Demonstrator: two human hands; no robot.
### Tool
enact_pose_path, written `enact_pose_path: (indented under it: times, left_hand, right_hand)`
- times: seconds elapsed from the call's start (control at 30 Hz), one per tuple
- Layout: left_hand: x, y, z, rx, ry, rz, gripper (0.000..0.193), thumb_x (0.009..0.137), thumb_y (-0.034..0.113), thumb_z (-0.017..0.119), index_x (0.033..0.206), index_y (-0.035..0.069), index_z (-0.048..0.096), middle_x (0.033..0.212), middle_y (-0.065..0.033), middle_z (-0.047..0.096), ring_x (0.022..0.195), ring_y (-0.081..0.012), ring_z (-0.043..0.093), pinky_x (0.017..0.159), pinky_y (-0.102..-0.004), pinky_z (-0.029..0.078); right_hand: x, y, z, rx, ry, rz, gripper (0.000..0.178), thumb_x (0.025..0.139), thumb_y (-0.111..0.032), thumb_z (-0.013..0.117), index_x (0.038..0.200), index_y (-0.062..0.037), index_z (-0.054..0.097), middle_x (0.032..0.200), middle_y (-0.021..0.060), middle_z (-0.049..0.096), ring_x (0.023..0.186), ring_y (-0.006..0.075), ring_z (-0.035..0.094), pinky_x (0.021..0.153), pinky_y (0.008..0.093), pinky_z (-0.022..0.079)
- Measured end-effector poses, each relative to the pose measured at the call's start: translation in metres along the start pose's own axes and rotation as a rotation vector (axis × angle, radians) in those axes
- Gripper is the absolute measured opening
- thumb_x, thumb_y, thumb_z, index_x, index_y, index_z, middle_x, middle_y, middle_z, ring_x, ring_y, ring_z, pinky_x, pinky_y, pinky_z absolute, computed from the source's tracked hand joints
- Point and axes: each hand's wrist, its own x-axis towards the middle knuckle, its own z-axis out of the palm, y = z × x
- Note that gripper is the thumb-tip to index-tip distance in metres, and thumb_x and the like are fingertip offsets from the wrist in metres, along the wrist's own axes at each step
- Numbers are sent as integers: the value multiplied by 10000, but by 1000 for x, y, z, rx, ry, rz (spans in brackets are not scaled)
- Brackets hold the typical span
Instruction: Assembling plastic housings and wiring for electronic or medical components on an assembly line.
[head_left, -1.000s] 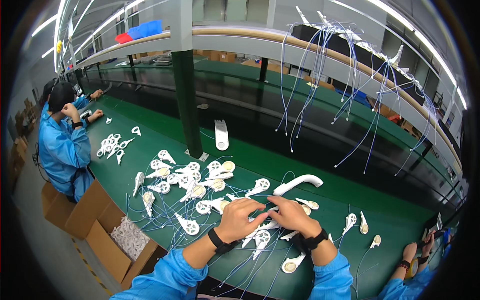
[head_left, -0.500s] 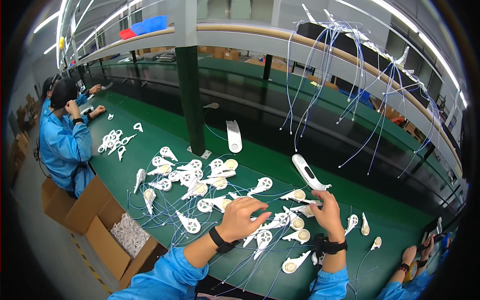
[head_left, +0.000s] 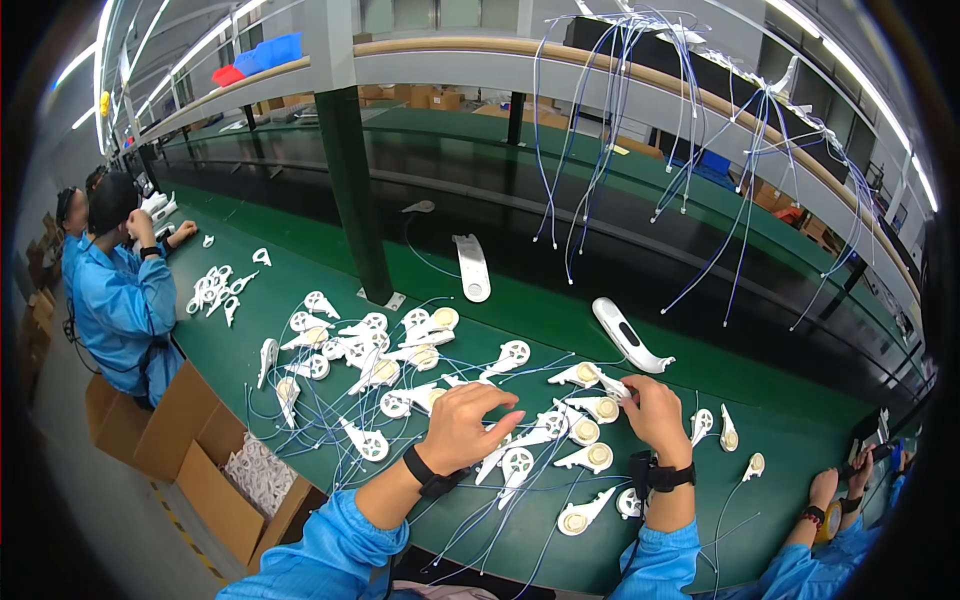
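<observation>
On the green bench [head_left: 790,440], the person's left hand [head_left: 470,425] rests with curled fingers on a scatter of white paddle-shaped plastic parts [head_left: 520,462], each with a round disc end and a thin blue wire; whether it grips one cannot be told. The right hand [head_left: 655,412] pinches one such part [head_left: 612,386] at its narrow end. A longer white curved housing [head_left: 630,336] lies just beyond, farther off.

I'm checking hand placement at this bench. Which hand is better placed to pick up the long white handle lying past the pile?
Right, probably. The right hand lies nearest the long white handle. The left hand rests farther off, on the pile of white parts.
</observation>
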Motion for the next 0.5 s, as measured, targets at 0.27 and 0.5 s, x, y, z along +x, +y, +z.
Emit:
enact_pose_path:
  times: [0.27, 0.5]
  left_hand:
    - [0, 0, -2, 9, 9, -3, 145, 749, 152, 775, 836, 51, 718, 794, -89, 711, 700, -258, 670, 621, -348, 497]
    - [0, -3, -3, -2, 8, -41, 141, 759, 148, 768, 842, 47, 714, 795, -94, 709, 686, -258, 662, 612, -341, 494]
  right_hand:
    - [9, -3, 2, 360, 178, 82, 270, 850, -76, 634, 1111, -11, 648, 929, 179, 690, 753, 272, 693, 684, 368, 536]
    - [7, -19, -16, 739, 223, 91, 276, 959, -119, 558, 1202, 8, 590, 858, 25, 599, 660, 94, 615, 572, 211, 478]
